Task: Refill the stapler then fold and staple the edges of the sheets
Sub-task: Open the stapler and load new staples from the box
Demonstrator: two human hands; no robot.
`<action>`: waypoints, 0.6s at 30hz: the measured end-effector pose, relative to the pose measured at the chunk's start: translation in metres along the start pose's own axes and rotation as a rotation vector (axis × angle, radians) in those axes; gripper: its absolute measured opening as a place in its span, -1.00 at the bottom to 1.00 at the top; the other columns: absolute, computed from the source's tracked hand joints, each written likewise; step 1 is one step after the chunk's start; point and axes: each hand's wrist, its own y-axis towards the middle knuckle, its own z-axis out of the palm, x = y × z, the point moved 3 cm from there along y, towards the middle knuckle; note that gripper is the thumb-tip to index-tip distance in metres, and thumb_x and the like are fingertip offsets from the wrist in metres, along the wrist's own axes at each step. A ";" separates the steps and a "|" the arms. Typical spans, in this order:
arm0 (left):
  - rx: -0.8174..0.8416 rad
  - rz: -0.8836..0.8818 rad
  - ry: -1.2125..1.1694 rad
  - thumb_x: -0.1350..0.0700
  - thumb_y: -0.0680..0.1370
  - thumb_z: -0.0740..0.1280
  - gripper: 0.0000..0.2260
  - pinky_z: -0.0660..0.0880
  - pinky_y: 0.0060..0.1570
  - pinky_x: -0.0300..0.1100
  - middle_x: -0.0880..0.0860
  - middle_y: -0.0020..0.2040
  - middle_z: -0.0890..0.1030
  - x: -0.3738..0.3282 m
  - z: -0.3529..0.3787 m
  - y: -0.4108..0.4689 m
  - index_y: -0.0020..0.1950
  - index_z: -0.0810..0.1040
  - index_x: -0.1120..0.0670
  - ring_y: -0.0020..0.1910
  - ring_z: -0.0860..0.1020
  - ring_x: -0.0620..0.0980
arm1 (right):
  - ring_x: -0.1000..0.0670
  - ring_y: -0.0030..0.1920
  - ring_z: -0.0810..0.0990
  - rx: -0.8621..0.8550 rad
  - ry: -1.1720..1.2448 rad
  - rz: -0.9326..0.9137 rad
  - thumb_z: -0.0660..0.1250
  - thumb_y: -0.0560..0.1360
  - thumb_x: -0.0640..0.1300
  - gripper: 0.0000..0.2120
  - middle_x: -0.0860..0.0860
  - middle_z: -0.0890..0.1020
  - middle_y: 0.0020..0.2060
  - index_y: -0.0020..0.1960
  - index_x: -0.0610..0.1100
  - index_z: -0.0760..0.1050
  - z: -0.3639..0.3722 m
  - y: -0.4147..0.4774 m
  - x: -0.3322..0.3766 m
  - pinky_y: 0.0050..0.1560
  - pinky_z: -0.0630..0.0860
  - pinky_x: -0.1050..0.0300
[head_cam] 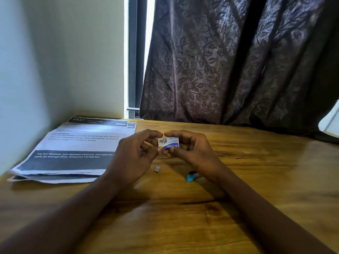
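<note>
Both hands are working the small staple box (168,143) just above the worktop (256,180), near centre. Left hand (135,154) is pinching the box's 9 o'clock end w/ thumb & forefinger; right hand (190,145) is clamped round its 3 o'clock side, fingers curled under. Best approach, probably: keep the box level and slide the tray out slowly so strips aren't spilling. A loose staple strip (157,169) is lying at 6 o'clock of the box; blue stapler (191,176) is partly hidden under the right wrist, approx. 5 o'clock. Sheets (73,147) are waiting at 9 o'clock. Forearms are angling inward.
</note>
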 end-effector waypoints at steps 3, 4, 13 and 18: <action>-0.016 -0.022 -0.071 0.16 0.54 0.47 -0.71 0.65 -0.12 -0.23 -0.12 -0.01 0.71 0.000 -0.001 0.001 0.24 0.62 -0.07 -0.14 0.70 -0.12 | -0.25 0.16 0.69 0.052 0.287 0.134 0.12 0.58 -0.51 -0.62 -0.30 0.67 0.18 0.31 -0.34 0.54 0.001 -0.003 0.004 0.10 0.68 0.07; -0.014 -0.035 -0.107 0.16 0.55 0.46 -0.71 0.67 -0.11 -0.15 -0.11 -0.02 0.71 0.000 -0.001 0.000 0.24 0.62 -0.07 -0.15 0.71 -0.10 | -0.26 0.17 0.68 0.061 0.358 0.175 0.07 0.59 -0.51 -0.60 -0.31 0.66 0.18 0.31 -0.36 0.53 0.000 -0.003 0.004 0.09 0.68 0.08; -0.001 -0.106 -0.300 0.23 0.53 0.47 -0.70 0.69 -0.08 0.08 0.02 -0.01 0.70 0.005 -0.003 -0.002 0.23 0.64 -0.03 -0.20 0.72 0.06 | -0.23 0.02 0.75 0.036 0.572 0.270 0.20 0.59 -0.48 -0.71 -0.36 0.68 0.10 0.24 -0.36 0.57 0.003 -0.011 0.006 -0.02 0.70 0.13; -0.004 -0.142 -0.447 0.30 0.55 0.42 -0.74 0.67 -0.12 -0.01 0.04 -0.09 0.71 0.004 -0.006 -0.002 0.20 0.65 0.08 -0.22 0.71 0.05 | -0.18 -0.13 0.77 -0.042 0.578 0.315 0.35 0.46 -0.42 -0.74 -0.33 0.72 0.01 0.15 -0.36 0.61 0.001 -0.015 0.010 -0.22 0.69 0.21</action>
